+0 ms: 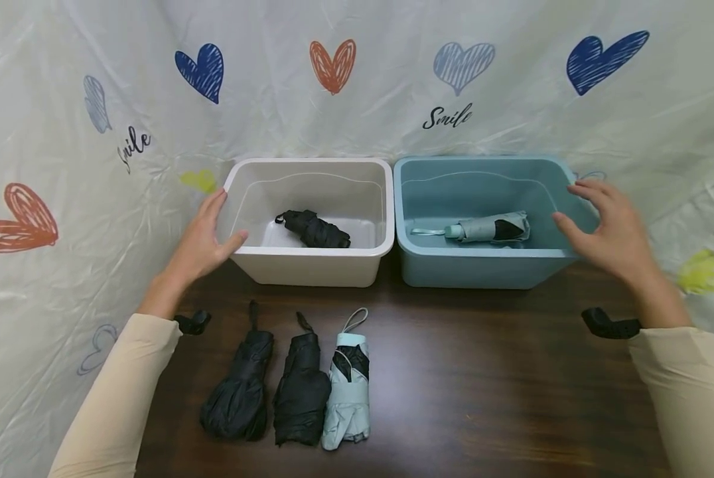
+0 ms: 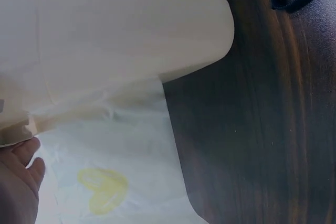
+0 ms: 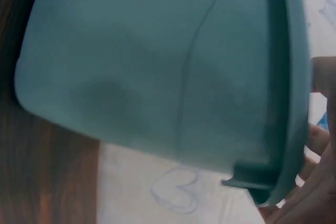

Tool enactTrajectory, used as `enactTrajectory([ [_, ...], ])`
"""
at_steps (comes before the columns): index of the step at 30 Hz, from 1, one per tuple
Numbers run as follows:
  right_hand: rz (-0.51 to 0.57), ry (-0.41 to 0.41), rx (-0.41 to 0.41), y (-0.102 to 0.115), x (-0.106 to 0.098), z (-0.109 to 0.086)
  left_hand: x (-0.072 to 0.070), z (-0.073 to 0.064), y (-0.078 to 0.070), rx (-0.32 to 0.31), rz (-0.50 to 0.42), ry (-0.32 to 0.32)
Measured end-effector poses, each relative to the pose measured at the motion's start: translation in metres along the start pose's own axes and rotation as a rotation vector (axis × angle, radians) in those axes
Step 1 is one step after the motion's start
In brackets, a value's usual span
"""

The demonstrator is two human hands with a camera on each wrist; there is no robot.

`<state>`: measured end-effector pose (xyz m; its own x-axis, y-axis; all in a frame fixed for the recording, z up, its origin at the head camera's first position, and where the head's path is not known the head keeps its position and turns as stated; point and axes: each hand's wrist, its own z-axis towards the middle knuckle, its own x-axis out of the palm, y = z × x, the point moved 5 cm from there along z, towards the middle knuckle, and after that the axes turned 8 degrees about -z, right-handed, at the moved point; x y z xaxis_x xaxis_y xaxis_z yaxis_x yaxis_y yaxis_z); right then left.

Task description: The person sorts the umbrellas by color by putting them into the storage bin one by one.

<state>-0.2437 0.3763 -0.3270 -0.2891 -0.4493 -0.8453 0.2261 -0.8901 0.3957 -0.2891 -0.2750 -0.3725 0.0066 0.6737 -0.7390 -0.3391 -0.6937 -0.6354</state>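
My left hand (image 1: 204, 239) is at the left end of a white plastic bin (image 1: 309, 271), fingers along its side and thumb near the front corner of the rim. In the left wrist view, its fingertips (image 2: 35, 161) meet the bin's edge. At the right end of a blue bin (image 1: 470, 271), my right hand (image 1: 610, 229) is spread around the rim. The right wrist view has these fingers (image 3: 317, 140) beside that rim. Inside the white bin lies a black folded umbrella (image 1: 316, 230); a light blue-green folded umbrella (image 1: 491, 229) lies in the blue one.
On the dark wooden table (image 1: 470, 385), nearer me, lie two black folded umbrellas, one at left (image 1: 240, 388) and one in the middle (image 1: 301, 392), beside a pale blue-green umbrella (image 1: 350, 395). A white heart-printed sheet (image 1: 393, 86) rises behind the bins.
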Motion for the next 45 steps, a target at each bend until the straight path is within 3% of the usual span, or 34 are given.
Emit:
enactTrajectory([
  [6,0.003,0.136,0.074,-0.019,0.015,-0.005,-0.006,0.001,-0.005,-0.045,0.072,0.056],
  [11,-0.007,0.219,0.096,-0.025,0.023,-0.004,-0.013,-0.013,-0.012,-0.023,0.017,-0.008],
  [18,-0.017,0.249,0.102,-0.023,0.025,-0.007,-0.025,-0.065,-0.023,0.075,-0.158,-0.213],
  [21,-0.016,0.242,0.111,-0.025,0.024,-0.011,-0.025,-0.091,-0.024,0.025,-0.195,-0.263],
  [25,-0.021,0.233,0.123,-0.027,0.024,-0.014,-0.018,-0.127,-0.019,-0.072,-0.173,-0.285],
  [28,-0.024,0.232,0.135,-0.027,0.024,-0.014,-0.003,-0.149,-0.014,-0.144,-0.119,-0.228],
  [33,-0.029,0.235,0.153,-0.028,0.022,-0.014,0.032,-0.177,-0.007,-0.307,-0.073,-0.003],
  [35,-0.022,0.235,0.157,-0.029,0.021,-0.015,0.047,-0.185,-0.007,-0.354,-0.082,0.059],
  [40,-0.021,0.237,0.162,-0.028,0.021,-0.014,0.077,-0.202,-0.013,-0.430,-0.119,0.139],
  [45,-0.023,0.253,0.144,-0.026,0.022,-0.011,0.091,-0.211,-0.018,-0.527,-0.092,0.201],
])
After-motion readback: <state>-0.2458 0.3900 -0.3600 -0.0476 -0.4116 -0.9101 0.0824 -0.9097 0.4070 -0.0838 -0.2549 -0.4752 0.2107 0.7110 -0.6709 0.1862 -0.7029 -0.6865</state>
